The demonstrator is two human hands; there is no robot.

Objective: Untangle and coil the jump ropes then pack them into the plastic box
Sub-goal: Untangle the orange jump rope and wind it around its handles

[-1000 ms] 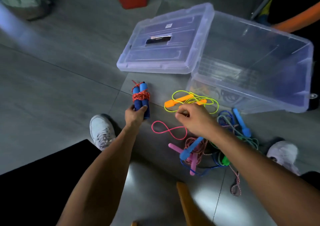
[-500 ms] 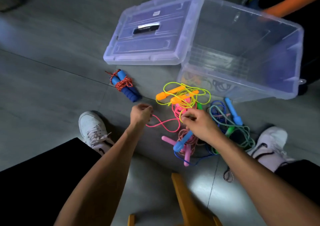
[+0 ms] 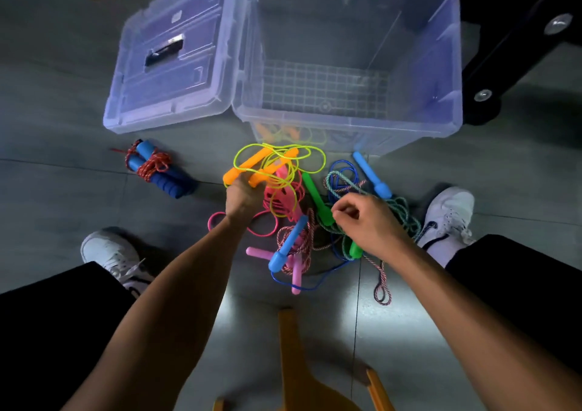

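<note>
Plastic box (image 3: pixel 447 64): open, nothing inside yet; lid (image 3: pixel 170 64) lies beside it.
Tangle (image 3: pixel 315 221): loose on the floor before the box.
Coiled blue-handled rope (image 3: pixel 154 168): set down a second ago, done but unpacked.
Left hand (image 3: pixel 242 198): now grips the orange handles (image 3: pixel 248 166), starting the next rope.
Right hand (image 3: pixel 365 221): curled, apparently pinching cord.

Tangled jump ropes (image 3: pixel 302 215) before empty plastic box (image 3: pixel 346 117)

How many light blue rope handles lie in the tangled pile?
2: one light blue handle near the plastic box, the other mid-pile beside pink handles. More may be buried.
</note>
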